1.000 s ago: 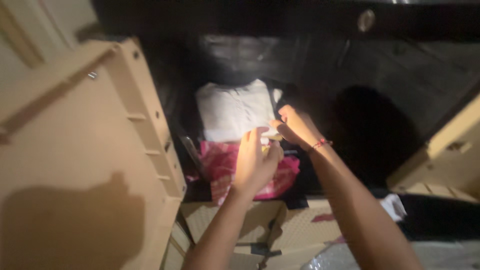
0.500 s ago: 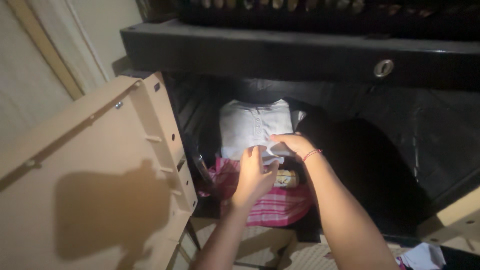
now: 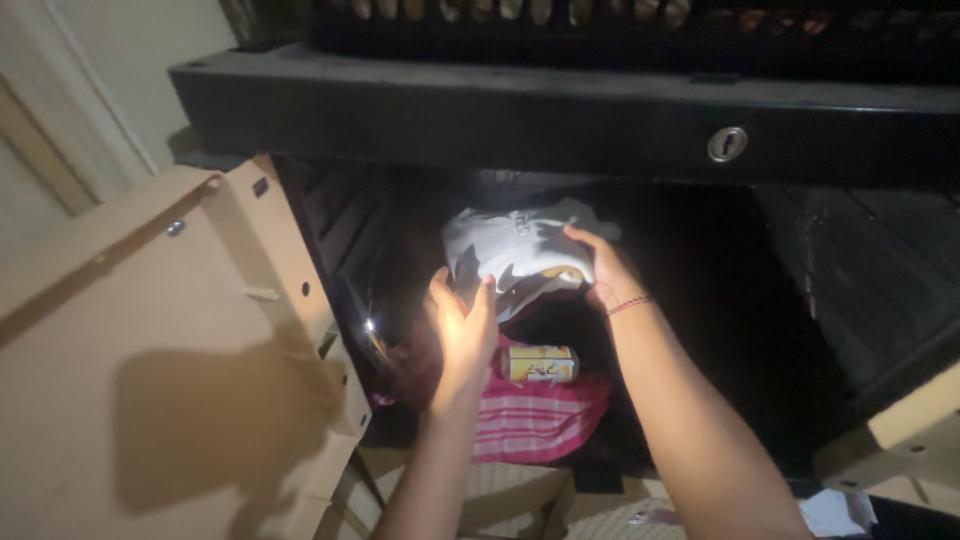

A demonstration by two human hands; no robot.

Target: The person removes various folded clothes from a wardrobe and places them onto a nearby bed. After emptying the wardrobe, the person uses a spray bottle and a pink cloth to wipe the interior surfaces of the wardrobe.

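Note:
Both my hands are inside a dark, open cabinet (image 3: 560, 110). My left hand (image 3: 463, 335) grips the lower left of a white buttoned garment (image 3: 515, 255) and my right hand (image 3: 605, 268) grips its right edge. The garment is lifted and bunched between them. Under it a small yellow can (image 3: 538, 364) lies on its side on a pink striped cloth (image 3: 535, 415).
The tan cabinet door (image 3: 160, 380) stands open at the left. A round metal keyhole (image 3: 727, 144) sits on the black ledge above. Tan cardboard boxes (image 3: 520, 495) lie below the opening, another tan piece (image 3: 900, 440) at the right. The cabinet's right side is dark.
The white garment has been raised off the stack and crumpled between my hands. The yellow can beneath it is now in plain sight. The camera has tilted upward.

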